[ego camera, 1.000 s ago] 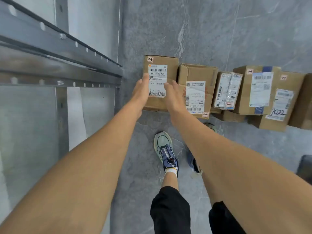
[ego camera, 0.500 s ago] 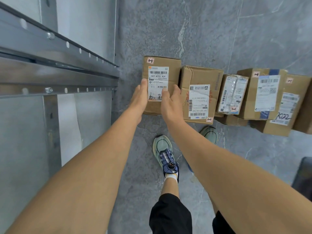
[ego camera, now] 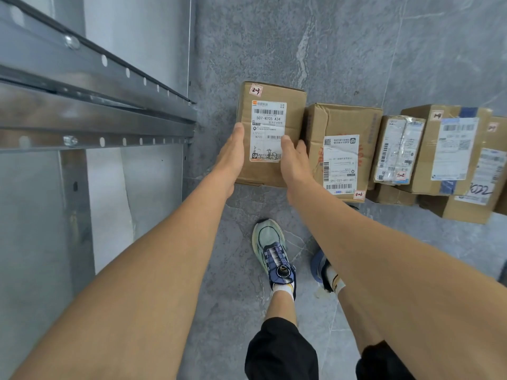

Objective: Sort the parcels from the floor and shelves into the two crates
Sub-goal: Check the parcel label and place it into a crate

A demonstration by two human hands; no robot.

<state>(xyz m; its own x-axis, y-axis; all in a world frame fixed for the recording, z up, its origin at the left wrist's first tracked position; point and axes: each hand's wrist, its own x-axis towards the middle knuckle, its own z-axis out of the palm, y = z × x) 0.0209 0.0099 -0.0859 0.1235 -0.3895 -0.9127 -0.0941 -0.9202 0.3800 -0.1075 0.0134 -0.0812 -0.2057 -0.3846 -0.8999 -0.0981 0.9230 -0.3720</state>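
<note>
One steel rack (ego camera: 96, 111) fills the left of my feed, its perforated beams running away from me above a grey upright. Just right of the rack's far end, the left hand (ego camera: 230, 157) clasps the left side of the parcel (ego camera: 270, 133). Its thumb lies flat along the top face beside the label (ego camera: 267, 127), and its fingers drop over the left edge, out of my sight.

The parcel is a brown carton at the left end of a row of boxes on the grey stone-pattern floor (ego camera: 236, 237). The label reads 507-N705 A34, and a small sticker sits in the far left corner (the scrawl looks like 2-3, though I would not swear to it). I cannot tell from this angle whether the carton rests on the floor or is raised off it.

The right hand (ego camera: 293, 163) grips the opposite side. Its thumb presses on the label's right edge, and its fingers hook down into the narrow gap beside the dented box (ego camera: 343, 124).

Nearer to me, the left shoe (ego camera: 270, 250) is planted on the floor. The right shoe (ego camera: 319, 266) is half hidden under the right forearm.

The dented box stands just beside the parcel and carries its own white label. Right of it lies a taped packet (ego camera: 397, 149), then a blue-taped box (ego camera: 455, 144). More cartons show below and beyond these two, cut off by the frame edge.
</note>
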